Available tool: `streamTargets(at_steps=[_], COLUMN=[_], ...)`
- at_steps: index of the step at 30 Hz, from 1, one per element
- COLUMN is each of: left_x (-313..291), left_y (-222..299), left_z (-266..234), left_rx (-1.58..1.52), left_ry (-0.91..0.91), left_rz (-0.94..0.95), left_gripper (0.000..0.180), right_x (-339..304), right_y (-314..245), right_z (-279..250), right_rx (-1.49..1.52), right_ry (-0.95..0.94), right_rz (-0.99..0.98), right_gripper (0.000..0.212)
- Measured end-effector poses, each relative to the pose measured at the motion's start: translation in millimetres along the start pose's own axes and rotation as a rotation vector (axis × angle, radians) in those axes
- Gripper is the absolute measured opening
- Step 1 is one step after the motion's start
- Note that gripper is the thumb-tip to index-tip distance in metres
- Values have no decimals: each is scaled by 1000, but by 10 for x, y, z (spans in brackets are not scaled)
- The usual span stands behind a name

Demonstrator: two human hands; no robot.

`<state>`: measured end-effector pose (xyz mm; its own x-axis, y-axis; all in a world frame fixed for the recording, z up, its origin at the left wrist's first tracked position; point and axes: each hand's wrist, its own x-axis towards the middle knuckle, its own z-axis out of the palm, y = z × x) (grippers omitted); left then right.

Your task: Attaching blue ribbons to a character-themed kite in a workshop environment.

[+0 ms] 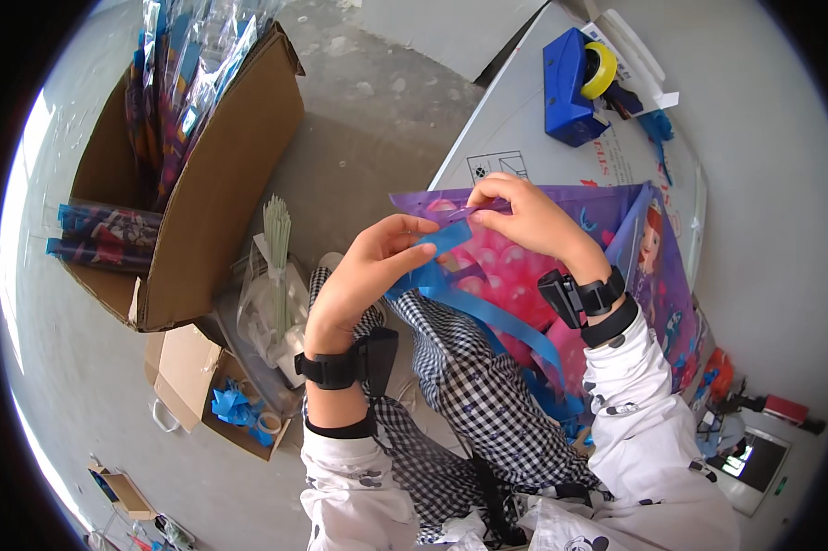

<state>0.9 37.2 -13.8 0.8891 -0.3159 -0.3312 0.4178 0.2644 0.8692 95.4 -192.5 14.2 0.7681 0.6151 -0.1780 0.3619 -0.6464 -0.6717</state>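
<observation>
My left hand (372, 262) is closed, pinching a flat blue ribbon (448, 239) between thumb and fingers. The ribbon's end lies by the top edge of a purple printed sheet (496, 266), and a long loop of it hangs down toward my lap. With thumb and forefinger, my right hand (529, 218) pinches that same edge, just right of the ribbon's end. Pink bubbles and a cartoon figure decorate the thin sheet, which drapes over the table side and my lap. My fingers hide whether ribbon and sheet are joined.
A white table (515, 119) carries a blue tape dispenser (570, 96) with a yellow tape roll (599, 71). Left stands a tall cardboard box (221, 184) of wrapped printed packs. Pale thin sticks (277, 239) and a small carton (184, 367) with blue scraps stand below it.
</observation>
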Motion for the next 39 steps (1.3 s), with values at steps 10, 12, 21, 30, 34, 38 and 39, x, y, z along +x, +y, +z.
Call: streamTargets(at_steps=[10, 12, 21, 30, 34, 38, 39], left_x=[-150, -154, -98, -82, -53, -81, -88], left_y=[115, 125, 91, 28, 49, 64, 67], left_z=[-83, -124, -157, -210, -170, -207, -222], left_rx=[-190, -104, -37, 65, 26, 70, 33], left_ry=[-157, -175, -109, 30, 8, 2, 6], left_rz=[139, 135, 66, 52, 84, 133, 141], left_gripper=[69, 65, 47, 36, 26, 22, 18], right_x=[18, 27, 19, -16, -40, -56, -70], right_y=[-89, -92, -93, -117, -92, -102, -109], right_z=[-36, -30, -71, -72, -101, -113, -125], right_rx=[98, 93, 74, 168, 148, 148, 148], right_ry=[-27, -54, -59, 15, 9, 16, 16], right_rz=[86, 121, 143, 78, 90, 77, 76], right_gripper=[14, 14, 14, 14, 14, 13, 13])
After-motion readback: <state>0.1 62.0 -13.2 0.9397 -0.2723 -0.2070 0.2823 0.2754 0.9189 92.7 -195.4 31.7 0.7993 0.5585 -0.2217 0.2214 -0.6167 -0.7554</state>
